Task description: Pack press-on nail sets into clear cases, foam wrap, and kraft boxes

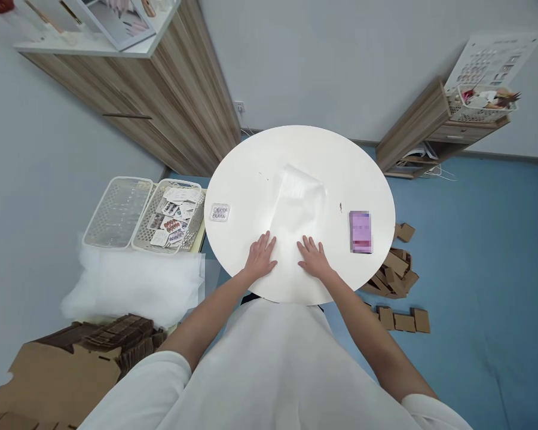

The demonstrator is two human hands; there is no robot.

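My left hand (260,257) lies flat near the front of the white round table (367,173), fingers stretched out. Across from it my right hand (314,257) rests the same way, its fingers spread. Just beyond both sets of fingertips lies a thin, whitish translucent sheet or bag (301,197), slightly creased; whether the fingers touch its near edge I cannot tell. On the table's left side sits a small clear case (219,212) with rows of small pieces in it. A purple pack or stack (361,232), its print blurred, lies to the right.
Left of the table stand a white basket of printed cards (189,197), a basket of clear packages (119,212), white packing foam (134,283) and a cardboard box (58,382). Small brown boxes (403,322) lie on the blue floor at right. Wooden cabinets (192,83) stand behind.
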